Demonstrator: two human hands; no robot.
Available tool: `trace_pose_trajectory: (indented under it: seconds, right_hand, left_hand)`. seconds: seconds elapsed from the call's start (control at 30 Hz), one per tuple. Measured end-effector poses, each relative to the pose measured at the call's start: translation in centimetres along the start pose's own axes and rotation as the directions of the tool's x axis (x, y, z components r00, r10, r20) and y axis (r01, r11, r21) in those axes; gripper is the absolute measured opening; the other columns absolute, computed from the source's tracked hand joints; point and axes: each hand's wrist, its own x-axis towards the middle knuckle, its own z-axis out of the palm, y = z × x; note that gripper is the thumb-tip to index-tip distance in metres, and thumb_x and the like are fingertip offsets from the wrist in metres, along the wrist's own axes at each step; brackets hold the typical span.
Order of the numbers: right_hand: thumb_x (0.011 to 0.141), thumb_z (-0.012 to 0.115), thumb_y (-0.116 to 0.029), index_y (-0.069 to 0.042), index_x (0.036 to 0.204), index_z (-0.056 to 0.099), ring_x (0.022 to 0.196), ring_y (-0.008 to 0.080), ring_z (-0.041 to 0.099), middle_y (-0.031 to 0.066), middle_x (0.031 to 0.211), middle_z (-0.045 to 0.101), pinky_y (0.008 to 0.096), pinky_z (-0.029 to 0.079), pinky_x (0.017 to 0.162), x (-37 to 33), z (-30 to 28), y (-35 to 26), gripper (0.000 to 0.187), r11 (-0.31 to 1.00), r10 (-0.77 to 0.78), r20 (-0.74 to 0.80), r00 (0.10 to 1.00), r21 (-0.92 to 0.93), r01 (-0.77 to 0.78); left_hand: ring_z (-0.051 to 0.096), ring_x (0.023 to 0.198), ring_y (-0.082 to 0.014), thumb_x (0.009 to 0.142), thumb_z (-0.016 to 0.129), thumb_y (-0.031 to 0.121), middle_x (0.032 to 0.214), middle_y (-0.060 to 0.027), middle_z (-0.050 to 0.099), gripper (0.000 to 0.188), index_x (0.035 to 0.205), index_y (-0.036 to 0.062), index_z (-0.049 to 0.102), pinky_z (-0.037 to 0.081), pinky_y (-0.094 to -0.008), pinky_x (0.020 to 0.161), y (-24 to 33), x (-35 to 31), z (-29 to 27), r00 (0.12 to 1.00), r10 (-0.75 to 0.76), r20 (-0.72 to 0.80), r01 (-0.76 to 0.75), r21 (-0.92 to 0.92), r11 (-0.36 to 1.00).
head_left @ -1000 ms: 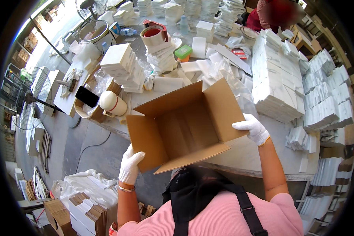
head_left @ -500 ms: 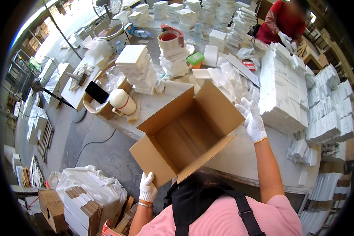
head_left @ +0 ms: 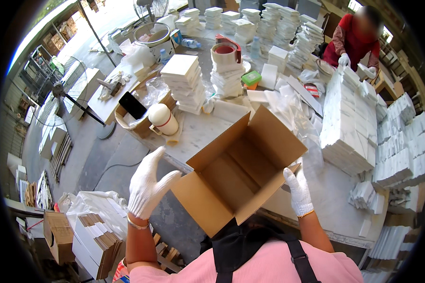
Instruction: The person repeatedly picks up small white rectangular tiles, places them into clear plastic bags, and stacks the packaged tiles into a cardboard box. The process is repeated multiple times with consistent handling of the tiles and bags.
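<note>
An open cardboard box [head_left: 238, 172], its flaps spread outward, is in front of me at the near edge of the work table [head_left: 333, 193]. Its inside shows bare brown card. My right hand [head_left: 298, 192], in a white knit glove, grips the box's right near flap, thumb on top and the other fingers partly hidden behind the card. To the left of the box my gloved left hand [head_left: 148, 186] is raised, with thumb and fingers apart and nothing in them. A small gap separates it from the box's left flap.
Stacks of white marble-like tiles [head_left: 182, 80] stand beyond the box, with a tape dispenser [head_left: 225, 49] on one. A thermos jug [head_left: 163, 119] and a phone [head_left: 132, 104] are at the left. Larger tile stacks [head_left: 349, 118] rise at the right; a co-worker [head_left: 356, 45] handles pieces behind them.
My left hand has let go of the box's near left flap and risen, fingers spreading. My right hand has come down from beside the box onto its right near flap.
</note>
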Motion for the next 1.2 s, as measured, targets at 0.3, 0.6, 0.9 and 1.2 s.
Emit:
trace_pose_trajectory:
  seconds: [0.3, 0.6, 0.9, 1.2]
  right_hand:
    - [0.082, 0.073, -0.017, -0.003, 0.134, 0.050, 0.103, 0.0192, 0.061, 0.0069, 0.112, 0.060, 0.0357, 0.052, 0.086, -1.0, -0.1, 2.6, 0.058, 0.924, 0.237, -0.010, 0.971, 0.311, -0.222]
    - [0.086, 0.064, -0.010, 0.003, 0.118, 0.064, 0.101, 0.0253, 0.069, 0.0132, 0.112, 0.070, 0.0398, 0.055, 0.091, -2.1, -4.2, 7.6, 0.034, 0.765, 0.322, -0.019, 0.946, 0.594, -0.249]
    - [0.097, 0.067, -0.028, -0.007, 0.130, 0.057, 0.109, 0.0222, 0.065, 0.0044, 0.121, 0.067, 0.0395, 0.053, 0.094, 2.5, -0.5, 13.2, 0.040, 0.602, 0.422, 0.150, 0.894, 0.691, -0.400]
    - [0.099, 0.065, -0.030, -0.011, 0.136, 0.054, 0.111, 0.0173, 0.063, 0.0013, 0.124, 0.065, 0.0379, 0.053, 0.090, 5.7, 4.3, 13.1, 0.043, 0.650, 0.400, 0.250, 0.882, 0.601, -0.465]
  left_hand:
    - [0.060, 0.077, -0.0138, 0.096, 0.063, 0.047, 0.080, -0.0023, 0.068, 0.051, 0.095, -0.0033, 0.069, 0.047, -0.0345, 0.073, -4.5, 12.9, 8.0, 0.724, 0.091, 0.684, 0.081, -0.214, 0.973]
    - [0.062, 0.098, -0.0114, 0.096, 0.068, 0.036, 0.109, -0.0050, 0.069, 0.048, 0.120, -0.0057, 0.066, 0.050, -0.0274, 0.088, -12.0, 13.0, 10.8, 0.764, -0.082, 0.640, 0.479, -0.477, 0.737]
    - [0.063, 0.070, -0.0305, 0.090, 0.066, 0.031, 0.075, -0.0192, 0.064, 0.033, 0.095, -0.0008, 0.069, 0.049, -0.0391, 0.068, -6.5, 13.0, 5.9, 0.944, 0.100, 0.314, -0.076, -0.087, 0.993]
    - [0.064, 0.074, -0.0381, 0.088, 0.068, 0.029, 0.080, -0.0223, 0.065, 0.028, 0.091, 0.0009, 0.067, 0.049, -0.0424, 0.068, -9.1, 13.1, 4.7, 0.979, 0.158, 0.128, -0.175, 0.131, 0.976]
